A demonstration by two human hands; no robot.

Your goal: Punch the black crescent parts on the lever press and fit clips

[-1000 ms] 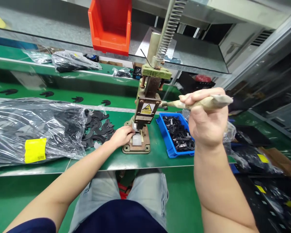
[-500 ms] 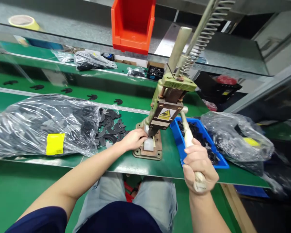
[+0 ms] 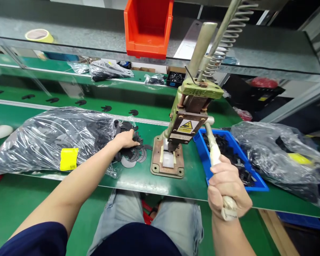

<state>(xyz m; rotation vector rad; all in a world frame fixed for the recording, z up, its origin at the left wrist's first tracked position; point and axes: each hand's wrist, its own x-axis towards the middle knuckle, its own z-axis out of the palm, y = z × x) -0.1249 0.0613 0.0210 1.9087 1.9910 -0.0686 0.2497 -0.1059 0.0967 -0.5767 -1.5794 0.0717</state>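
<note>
Blue bin (image 3: 208, 167) holds black parts (image 3: 225, 147); right hand (image 3: 229, 188) grips press lever (image 3: 215, 153). Left hand (image 3: 128, 139) touches curved pieces (image 3: 133, 154), grasp unclear.

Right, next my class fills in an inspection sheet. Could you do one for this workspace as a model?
Surface: green bench, bearing the press.
Things in use: wrapped lever on the press; dark curved pieces spilling from a clear bag; blue tray of small dark parts.
Clutter: tape roll on the shelf; red bin at its edge.
Hands: left hand on the curved pieces, grasp unclear; right hand gripping the lever.
Cables: nothing seen for certain; thin dark strand atop the press.
Surroundings: spaced curved pieces behind the bench.
</note>
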